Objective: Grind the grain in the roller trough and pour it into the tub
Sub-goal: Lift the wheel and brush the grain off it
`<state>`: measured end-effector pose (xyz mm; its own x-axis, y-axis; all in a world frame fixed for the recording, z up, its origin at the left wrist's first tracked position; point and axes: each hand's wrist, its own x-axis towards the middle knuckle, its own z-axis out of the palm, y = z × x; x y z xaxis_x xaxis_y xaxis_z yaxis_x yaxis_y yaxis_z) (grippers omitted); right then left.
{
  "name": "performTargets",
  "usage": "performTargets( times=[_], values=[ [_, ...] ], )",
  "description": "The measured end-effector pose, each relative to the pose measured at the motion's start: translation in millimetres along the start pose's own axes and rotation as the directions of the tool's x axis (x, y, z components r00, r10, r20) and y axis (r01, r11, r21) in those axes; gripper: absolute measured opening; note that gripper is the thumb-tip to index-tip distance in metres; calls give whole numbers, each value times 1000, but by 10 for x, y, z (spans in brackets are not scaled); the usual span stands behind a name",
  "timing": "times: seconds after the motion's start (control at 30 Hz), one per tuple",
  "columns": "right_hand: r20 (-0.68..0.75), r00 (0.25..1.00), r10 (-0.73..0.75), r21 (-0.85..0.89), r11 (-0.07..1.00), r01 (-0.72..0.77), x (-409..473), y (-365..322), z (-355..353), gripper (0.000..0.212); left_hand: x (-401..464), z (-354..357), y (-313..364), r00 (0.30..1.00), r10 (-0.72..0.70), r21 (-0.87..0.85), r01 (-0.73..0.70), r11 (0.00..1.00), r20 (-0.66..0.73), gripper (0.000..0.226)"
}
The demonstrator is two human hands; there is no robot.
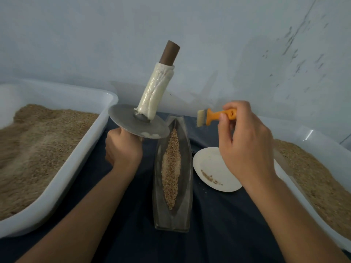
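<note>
A narrow boat-shaped metal trough (pixel 187 168) lies on the dark cloth in the middle, with a strip of crushed grain (pixel 171 168) along its groove. My left hand (pixel 122 149) grips the lower handle of the roller, holding its grey metal disc (pixel 123 114) lifted and tilted above the trough's far left end. The upper handle (pixel 155 92), wrapped in white cloth with a brown end, points up. My right hand (pixel 245 145) pinches a small orange-handled brush (pixel 214 115), bristles pointing left toward the disc, a short gap away. A white tub (pixel 91 133) of ground grain stands at the left.
A second white tub (pixel 311 147) with grain stands at the right edge. A small white plate (pixel 210 168) with a few grain crumbs lies right of the trough, partly under my right hand. A pale wall rises close behind. Dark cloth (pixel 218 224) covers the surface.
</note>
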<state>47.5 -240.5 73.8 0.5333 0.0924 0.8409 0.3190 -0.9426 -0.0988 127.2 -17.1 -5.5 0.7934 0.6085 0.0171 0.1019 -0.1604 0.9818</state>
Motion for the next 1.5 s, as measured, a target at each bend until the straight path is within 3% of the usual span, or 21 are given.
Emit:
performTargets(
  times=[0.17, 0.33, 0.43, 0.7, 0.8, 0.97, 1.1, 1.27, 1.37, 1.5],
  values=[
    [21, 1000, 15, 133, 991, -17, 180, -201, 243, 14, -9, -6, 31, 999, -49, -6, 49, 999, 12, 30],
    [131, 991, 18, 86, 996, -30, 165, -288, 514, 12, -22, -35, 42, 996, -82, -100, 84, 991, 25, 33],
    [175, 984, 37, 124, 990, -60, 91, -244, 633, 12, -14, -39, 45, 996, -80, -59, 82, 995, 33, 33],
    [263, 963, 65, 281, 949, -141, -179, -178, 495, 7, 42, -43, 38, 989, -146, -161, 149, 976, 30, 36],
    [242, 970, 37, 308, 945, -113, -180, -189, 313, 9, 91, -24, 12, 993, -111, -95, 113, 989, 26, 33],
    [94, 995, 40, 294, 954, -66, 72, -163, 292, 8, 127, -19, 25, 988, -149, -133, 151, 980, 29, 31],
    [155, 984, 88, 231, 965, -123, 153, -120, 590, 6, 145, -3, -61, 998, 52, -4, -52, 999, 38, 21],
    [230, 970, 84, 272, 951, -147, 5, -142, 695, 11, 171, 9, -55, 1000, 2, 19, -2, 1000, 15, 24],
    [249, 967, 59, 320, 937, -140, -165, -197, 528, 12, 165, 15, -24, 993, -105, -107, 110, 988, 52, 33],
    [179, 982, 55, 340, 933, -115, -225, -214, 276, 8, 169, 25, -55, 998, -51, 25, 50, 998, 35, 28]
  ],
)
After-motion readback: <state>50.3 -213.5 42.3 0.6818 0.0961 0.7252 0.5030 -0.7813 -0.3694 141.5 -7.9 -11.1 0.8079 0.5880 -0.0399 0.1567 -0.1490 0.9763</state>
